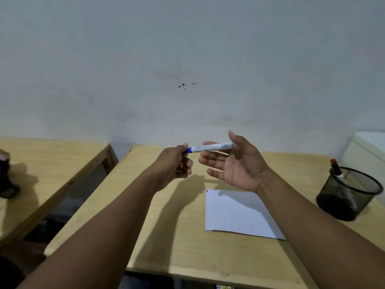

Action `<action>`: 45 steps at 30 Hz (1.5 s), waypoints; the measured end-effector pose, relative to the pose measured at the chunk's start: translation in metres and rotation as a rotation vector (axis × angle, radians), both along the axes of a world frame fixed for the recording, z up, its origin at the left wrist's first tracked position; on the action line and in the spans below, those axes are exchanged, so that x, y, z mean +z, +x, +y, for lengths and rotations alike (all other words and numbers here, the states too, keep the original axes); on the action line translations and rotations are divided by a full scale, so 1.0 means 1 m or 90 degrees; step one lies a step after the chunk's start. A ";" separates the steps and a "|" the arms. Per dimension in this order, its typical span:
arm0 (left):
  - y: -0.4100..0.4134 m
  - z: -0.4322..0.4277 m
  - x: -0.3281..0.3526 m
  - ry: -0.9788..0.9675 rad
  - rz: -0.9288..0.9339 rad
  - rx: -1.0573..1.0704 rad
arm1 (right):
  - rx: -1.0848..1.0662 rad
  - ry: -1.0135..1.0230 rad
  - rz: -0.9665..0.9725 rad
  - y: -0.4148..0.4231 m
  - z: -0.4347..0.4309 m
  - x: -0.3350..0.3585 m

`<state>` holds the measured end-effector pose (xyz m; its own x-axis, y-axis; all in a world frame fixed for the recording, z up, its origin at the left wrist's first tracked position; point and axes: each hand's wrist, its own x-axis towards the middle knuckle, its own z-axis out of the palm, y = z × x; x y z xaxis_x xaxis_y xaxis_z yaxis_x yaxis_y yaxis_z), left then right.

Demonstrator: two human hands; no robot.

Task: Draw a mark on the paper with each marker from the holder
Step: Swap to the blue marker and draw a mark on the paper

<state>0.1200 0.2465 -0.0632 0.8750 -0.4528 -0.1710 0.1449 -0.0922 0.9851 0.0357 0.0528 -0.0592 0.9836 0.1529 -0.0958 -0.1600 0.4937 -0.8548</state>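
Note:
A white marker with a blue end is held level above the far part of the wooden desk. My left hand pinches its blue end. My right hand has its palm turned up and fingers spread, with the marker's white barrel resting against the fingers and thumb. Below the right wrist lies a white sheet of paper with a small dark mark at its top left corner. At the right stands a black mesh holder with a red-capped marker leaning in it.
A second wooden table stands to the left across a gap, with a dark object on it. A white box-like thing sits behind the holder. A pale wall rises straight behind the desk.

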 end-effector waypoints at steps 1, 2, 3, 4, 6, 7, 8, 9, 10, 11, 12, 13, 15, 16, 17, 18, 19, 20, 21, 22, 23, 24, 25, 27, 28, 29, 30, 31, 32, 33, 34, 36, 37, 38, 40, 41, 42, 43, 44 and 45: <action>0.000 0.002 -0.006 0.006 0.004 0.007 | -0.029 0.003 0.011 0.003 0.007 -0.006; 0.000 0.003 -0.012 0.011 0.007 0.010 | -0.070 -0.016 0.028 0.007 0.014 -0.011; -0.001 0.002 -0.017 0.017 0.003 0.012 | -0.115 -0.048 0.044 0.010 0.020 -0.017; -0.002 0.001 -0.021 0.019 -0.004 0.017 | -0.147 -0.077 0.052 0.014 0.023 -0.021; -0.002 -0.002 -0.025 0.002 -0.007 0.044 | -0.159 -0.093 0.036 0.018 0.023 -0.025; 0.000 -0.001 -0.026 -0.017 0.008 0.074 | -0.150 -0.089 0.019 0.017 0.018 -0.024; 0.002 0.003 -0.027 -0.027 0.016 0.101 | -0.140 -0.087 0.003 0.016 0.011 -0.022; 0.006 0.007 -0.030 -0.012 -0.008 0.111 | -0.134 -0.094 -0.006 0.013 0.003 -0.020; 0.010 0.013 -0.034 0.037 -0.067 0.099 | -0.127 -0.110 -0.006 0.010 -0.005 -0.016; 0.013 0.017 -0.040 0.112 -0.145 0.065 | -0.120 -0.130 0.000 0.007 -0.013 -0.014; 0.014 0.018 -0.044 0.197 -0.220 0.023 | -0.110 -0.151 0.009 0.005 -0.018 -0.013; 0.014 0.017 -0.049 0.278 -0.280 -0.017 | -0.104 -0.171 0.019 0.003 -0.023 -0.013; 0.010 0.009 -0.057 0.404 -0.359 -0.090 | -0.116 -0.215 0.033 0.001 -0.026 -0.016; 0.008 0.004 -0.060 0.455 -0.386 -0.121 | -0.133 -0.243 0.032 0.000 -0.024 -0.019; 0.005 0.000 -0.063 0.499 -0.407 -0.144 | -0.158 -0.278 0.026 0.000 -0.022 -0.024; 0.003 -0.004 -0.065 0.537 -0.424 -0.159 | -0.184 -0.313 0.018 -0.001 -0.020 -0.030; 0.002 -0.006 -0.068 0.565 -0.440 -0.167 | -0.215 -0.348 0.010 -0.002 -0.017 -0.037; 0.001 -0.007 -0.070 0.584 -0.451 -0.170 | -0.244 -0.377 0.005 -0.003 -0.014 -0.044; 0.000 -0.008 -0.071 0.592 -0.456 -0.171 | -0.267 -0.393 0.004 -0.004 -0.010 -0.051; -0.001 -0.009 -0.071 0.592 -0.454 -0.172 | -0.285 -0.392 0.008 -0.005 -0.006 -0.057; -0.001 -0.009 -0.071 0.587 -0.443 -0.173 | -0.298 -0.382 0.015 -0.006 -0.003 -0.062; -0.002 -0.009 -0.070 0.580 -0.425 -0.178 | -0.306 -0.373 0.022 -0.006 0.000 -0.067; -0.002 -0.009 -0.068 0.576 -0.405 -0.187 | -0.311 -0.373 0.029 -0.005 0.003 -0.071; -0.002 -0.010 -0.065 0.584 -0.376 -0.207 | -0.323 -0.389 0.039 -0.004 0.005 -0.078; -0.003 -0.011 -0.064 0.595 -0.372 -0.214 | -0.329 -0.397 0.043 -0.003 0.005 -0.082; -0.004 -0.012 -0.064 0.612 -0.373 -0.218 | -0.335 -0.408 0.045 -0.002 0.006 -0.084; -0.006 -0.014 -0.064 0.629 -0.377 -0.222 | -0.339 -0.421 0.046 -0.002 0.006 -0.086; -0.007 -0.015 -0.065 0.641 -0.380 -0.226 | -0.342 -0.434 0.045 -0.002 0.007 -0.088; -0.007 -0.015 -0.065 0.645 -0.380 -0.229 | -0.343 -0.442 0.043 -0.002 0.007 -0.089; -0.007 -0.016 -0.064 0.646 -0.375 -0.232 | -0.344 -0.442 0.038 -0.002 0.008 -0.090; -0.006 -0.017 -0.064 0.646 -0.367 -0.236 | -0.343 -0.442 0.035 -0.001 0.008 -0.092; -0.004 -0.018 -0.064 0.652 -0.352 -0.242 | -0.339 -0.459 0.028 0.000 0.008 -0.094; -0.003 -0.018 -0.064 0.656 -0.349 -0.242 | -0.337 -0.467 0.025 0.000 0.008 -0.095; -0.003 -0.018 -0.065 0.659 -0.349 -0.242 | -0.337 -0.475 0.023 0.000 0.008 -0.096; -0.003 -0.018 -0.065 0.662 -0.349 -0.239 | -0.339 -0.491 0.021 0.000 0.008 -0.098; -0.003 -0.018 -0.065 0.660 -0.347 -0.237 | -0.338 -0.498 0.019 0.001 0.008 -0.099; -0.002 -0.018 -0.065 0.658 -0.344 -0.236 | -0.336 -0.505 0.017 0.001 0.008 -0.099; -0.003 -0.018 -0.065 0.657 -0.341 -0.237 | -0.332 -0.511 0.015 0.001 0.007 -0.100; -0.003 -0.018 -0.064 0.656 -0.338 -0.237 | -0.327 -0.515 0.014 0.000 0.007 -0.099; -0.004 -0.018 -0.064 0.653 -0.335 -0.237 | -0.321 -0.513 0.014 0.000 0.008 -0.098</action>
